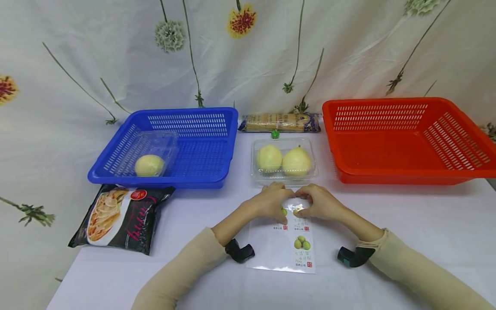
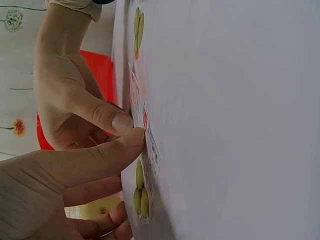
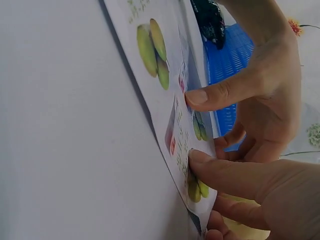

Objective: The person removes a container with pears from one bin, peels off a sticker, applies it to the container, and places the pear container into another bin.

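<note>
A white sheet of stickers [image 1: 271,254] lies on the table, with several printed labels of green pears, writing and small red seals. Both hands are at its far edge. My left hand [image 1: 273,203] pinches the sheet with the thumb on top and the fingers behind it. Close beside it, my right hand [image 1: 321,203] grips the edge the same way. In the right wrist view the sheet's edge is raised, and a printed pear label [image 3: 154,52] shows on it. Just beyond the hands stands a clear plastic box [image 1: 284,178] holding two yellow pears [image 1: 296,162].
At the back left, a blue basket [image 1: 193,182] contains a clear box with one pear [image 1: 149,165]. A red basket [image 1: 379,148] stands at the back right. Between them lie a pasta pack [image 1: 279,122] and a small green object [image 1: 275,134]. A black noodle bag [image 1: 120,217] sits front left.
</note>
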Action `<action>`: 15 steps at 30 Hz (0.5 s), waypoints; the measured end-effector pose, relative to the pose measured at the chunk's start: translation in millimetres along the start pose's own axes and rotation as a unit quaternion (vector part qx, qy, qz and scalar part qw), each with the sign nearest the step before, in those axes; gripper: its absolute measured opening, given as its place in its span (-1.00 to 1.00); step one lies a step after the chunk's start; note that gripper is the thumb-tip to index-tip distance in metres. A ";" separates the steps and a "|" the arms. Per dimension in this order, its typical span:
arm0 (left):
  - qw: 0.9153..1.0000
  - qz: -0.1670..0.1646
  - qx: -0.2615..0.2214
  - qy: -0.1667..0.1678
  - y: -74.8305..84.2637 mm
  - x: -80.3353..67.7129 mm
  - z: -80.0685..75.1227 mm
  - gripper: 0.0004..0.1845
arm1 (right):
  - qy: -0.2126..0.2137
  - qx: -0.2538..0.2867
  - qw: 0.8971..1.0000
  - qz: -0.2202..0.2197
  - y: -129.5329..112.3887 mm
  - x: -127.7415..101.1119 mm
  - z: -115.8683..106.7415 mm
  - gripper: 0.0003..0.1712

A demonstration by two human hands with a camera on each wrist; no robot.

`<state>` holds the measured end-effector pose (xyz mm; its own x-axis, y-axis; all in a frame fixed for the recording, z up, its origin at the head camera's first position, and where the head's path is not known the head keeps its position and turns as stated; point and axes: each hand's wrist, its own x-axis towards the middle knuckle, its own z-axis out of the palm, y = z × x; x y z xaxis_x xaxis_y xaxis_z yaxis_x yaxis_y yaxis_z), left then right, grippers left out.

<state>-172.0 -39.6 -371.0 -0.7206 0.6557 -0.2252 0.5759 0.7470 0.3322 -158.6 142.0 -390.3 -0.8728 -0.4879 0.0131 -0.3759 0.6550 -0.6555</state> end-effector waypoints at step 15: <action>0.989 0.010 -0.144 0.038 -20.3 7.8 -1.4 -0.89 | 0.070 0.100 0.992 0.031 6.5 -8.1 -0.4 -0.72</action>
<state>-189.8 -49.8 -378.2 -0.7434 0.6516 -0.1509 0.4644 0.6651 0.5847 -154.0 150.4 -394.4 -0.9324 -0.3559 0.0626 -0.2621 0.5467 -0.7953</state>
